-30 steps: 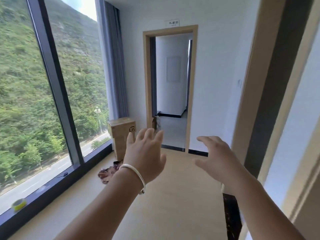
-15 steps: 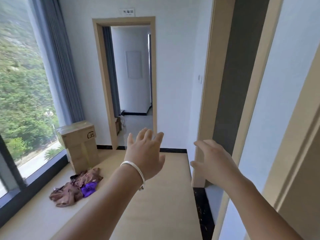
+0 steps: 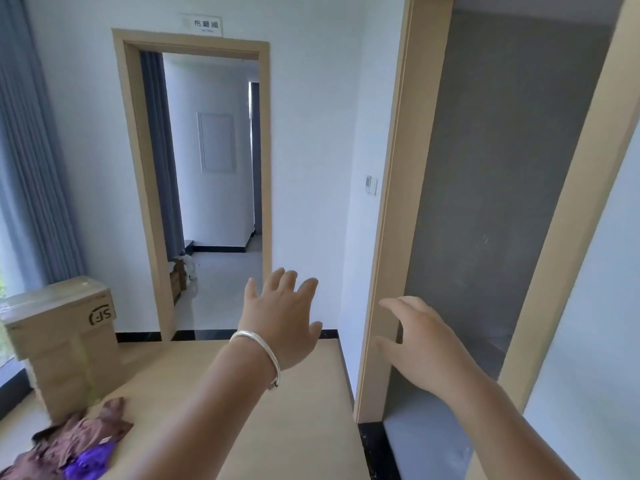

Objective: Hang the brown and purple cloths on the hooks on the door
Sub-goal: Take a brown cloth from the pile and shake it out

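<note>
Ahead, bare pale wooden floor (image 3: 294, 427) running to an open doorway (image 3: 214, 188) in the white far wall, bounded on the right by a tan door frame (image 3: 388, 237) around a grey recess, on the left by a cardboard box (image 3: 65, 341) standing beside the grey curtain (image 3: 31, 168). Low at the left, in a crumpled heap on the floor just in front of the box: brown cloth (image 3: 79, 434) spread wide, purple cloth (image 3: 86, 462) bunched against its near edge, both touching. Well apart from that heap, raised at mid-height and holding nothing: left hand (image 3: 280, 320), back toward the camera, fingers straight and spread, silver bangle (image 3: 259, 355) on the wrist; right hand (image 3: 419, 344), fingers loosely extended, close by the door frame's edge, contact not discernible.
</note>
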`<state>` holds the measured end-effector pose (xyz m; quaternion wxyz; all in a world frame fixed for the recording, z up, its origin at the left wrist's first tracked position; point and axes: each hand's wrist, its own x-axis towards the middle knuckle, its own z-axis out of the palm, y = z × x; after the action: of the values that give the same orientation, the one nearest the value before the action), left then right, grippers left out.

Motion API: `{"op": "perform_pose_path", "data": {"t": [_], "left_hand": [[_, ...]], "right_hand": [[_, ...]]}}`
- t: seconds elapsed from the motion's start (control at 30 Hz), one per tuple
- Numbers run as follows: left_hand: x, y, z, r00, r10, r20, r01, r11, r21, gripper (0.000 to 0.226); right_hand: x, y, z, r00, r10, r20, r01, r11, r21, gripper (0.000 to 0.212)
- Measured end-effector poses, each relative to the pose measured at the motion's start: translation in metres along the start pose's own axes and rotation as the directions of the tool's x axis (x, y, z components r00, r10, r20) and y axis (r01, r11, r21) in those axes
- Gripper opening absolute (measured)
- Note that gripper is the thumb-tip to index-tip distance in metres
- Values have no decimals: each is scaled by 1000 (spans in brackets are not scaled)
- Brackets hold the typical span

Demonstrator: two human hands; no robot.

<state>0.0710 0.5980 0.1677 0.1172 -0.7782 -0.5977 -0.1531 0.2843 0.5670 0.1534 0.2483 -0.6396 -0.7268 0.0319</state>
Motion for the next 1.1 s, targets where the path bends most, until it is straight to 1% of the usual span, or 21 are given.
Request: {"op": "perform_pose_path", "data": {"t": [0.2,0.37,0.57,0.67,0.77,0.93,1.1], "left_hand": [[54,-22,46,999,14,53,-12,1000,-24,58],[109,-42,81,998,-9,57,11,999,-32,60],[198,-63,116,996,-60,63,58,998,33,64],[247,-67,133,995,-82,59,80,996,38,64],[287,-69,152,991,-115,64,114,993,16,63],[332,-76,182,983,-174,56,176,984,-36,63],[367,-91,222,970,-219,109,231,967,-111,64]], "right_hand": [[61,15,36,999,33,38,-32,999,-19,56],[125,35,73,995,44,91,-42,999,-26,58],[233,62,106,994,10,111,-14,999,33,57],[289,80,117,995,-13,94,6,997,74,58],[336,97,130,994,-32,107,24,997,80,58],[393,115,156,985,-65,161,47,993,112,58],[435,131,183,981,-64,182,36,987,154,57]]}}
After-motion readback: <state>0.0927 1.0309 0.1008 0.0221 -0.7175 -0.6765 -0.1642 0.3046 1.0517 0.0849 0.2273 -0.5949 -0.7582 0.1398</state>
